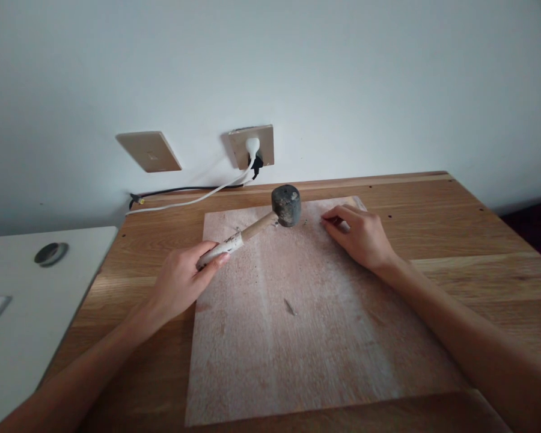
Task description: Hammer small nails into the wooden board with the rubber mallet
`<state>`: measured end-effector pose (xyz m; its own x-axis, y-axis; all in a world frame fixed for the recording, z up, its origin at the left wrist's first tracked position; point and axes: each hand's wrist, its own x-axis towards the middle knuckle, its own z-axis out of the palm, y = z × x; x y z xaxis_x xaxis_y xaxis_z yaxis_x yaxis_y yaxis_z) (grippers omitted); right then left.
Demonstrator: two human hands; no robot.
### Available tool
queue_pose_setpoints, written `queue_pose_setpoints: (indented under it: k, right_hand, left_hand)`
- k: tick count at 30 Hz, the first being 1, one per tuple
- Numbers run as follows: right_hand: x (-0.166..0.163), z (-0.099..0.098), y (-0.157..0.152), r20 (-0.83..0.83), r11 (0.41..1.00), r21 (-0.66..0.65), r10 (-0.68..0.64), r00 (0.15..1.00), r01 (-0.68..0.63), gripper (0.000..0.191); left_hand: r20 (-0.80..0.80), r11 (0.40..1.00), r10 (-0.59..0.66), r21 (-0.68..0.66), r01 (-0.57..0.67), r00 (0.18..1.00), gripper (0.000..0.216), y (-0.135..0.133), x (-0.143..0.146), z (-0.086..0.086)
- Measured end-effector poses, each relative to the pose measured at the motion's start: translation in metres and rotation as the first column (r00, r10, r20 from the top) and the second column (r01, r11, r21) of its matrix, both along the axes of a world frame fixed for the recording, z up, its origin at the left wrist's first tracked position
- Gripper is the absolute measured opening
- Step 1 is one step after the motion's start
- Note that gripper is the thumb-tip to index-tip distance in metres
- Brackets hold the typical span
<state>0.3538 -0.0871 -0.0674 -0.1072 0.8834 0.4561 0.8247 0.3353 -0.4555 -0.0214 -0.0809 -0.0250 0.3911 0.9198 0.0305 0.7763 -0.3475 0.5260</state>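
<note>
My left hand (pixel 189 273) is wrapped around the whitish grip of a rubber mallet (pixel 258 227). Its dark, worn head is over the far part of a pale, scuffed wooden board (pixel 270 361). At the board's far right, my right hand (pixel 358 233) is closed in a pinch, thumb and forefinger tips together. Whatever is between those fingertips is too small to make out. A thin pointed metal piece, like a nail (pixel 290 307), lies on the middle of the board. Several tiny metal bits show around the mallet head, too small to name.
Beneath the board is a brown wooden tabletop (pixel 469 252) against a pale wall. White and black cables (pixel 187 201) run along its back edge to a wall socket (pixel 238 144). A white desk (pixel 49 313) with a round cable hole stands at the left.
</note>
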Motion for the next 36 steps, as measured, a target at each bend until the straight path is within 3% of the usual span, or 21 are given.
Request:
queue_pose_setpoints:
  k: [8,16,19,23,28,31,33,36]
  right_hand:
    - [-0.004,0.003,0.003,-0.071,0.994,-0.089,-0.063,0.996,0.056,0.02]
    - [-0.006,0.01,0.004,-0.056,0.983,-0.142,-0.125,0.991,0.116,0.016]
    - [0.002,0.013,-0.002,-0.07,0.976,-0.167,-0.152,0.986,0.139,0.031]
    - [0.018,0.013,-0.02,-0.077,0.982,-0.133,-0.148,0.986,0.137,0.051]
    - [0.021,0.018,-0.04,-0.025,0.992,-0.031,-0.123,0.992,0.123,0.039]
    - [0.003,0.027,-0.053,0.067,0.999,0.054,-0.012,0.998,0.008,0.025]
    - [-0.016,0.034,-0.064,0.218,0.977,0.084,0.173,0.96,-0.195,0.027]
    - [-0.049,0.039,-0.082,0.483,0.844,0.055,0.445,0.754,-0.533,0.031]
  left_hand:
    - [0.017,0.999,-0.041,0.018,0.041,0.999,0.036,0.0,0.011,0.006]
    - [0.062,0.992,-0.117,0.046,0.115,0.991,0.033,0.013,0.047,0.012]
    - [0.032,0.99,-0.133,0.049,0.131,0.991,0.033,0.018,0.058,0.012]
    - [-0.027,0.986,-0.158,0.049,0.159,0.987,0.034,0.022,0.061,0.009]
    - [-0.058,0.982,-0.148,0.114,0.153,0.987,0.032,0.02,0.058,0.004]
    - [-0.109,0.97,-0.148,0.18,0.166,0.983,0.028,0.02,0.058,0.005]
    - [-0.122,0.971,-0.143,0.177,0.164,0.982,0.029,0.019,0.057,0.005]
    - [-0.088,0.981,-0.127,0.136,0.138,0.988,0.032,0.018,0.053,0.006]
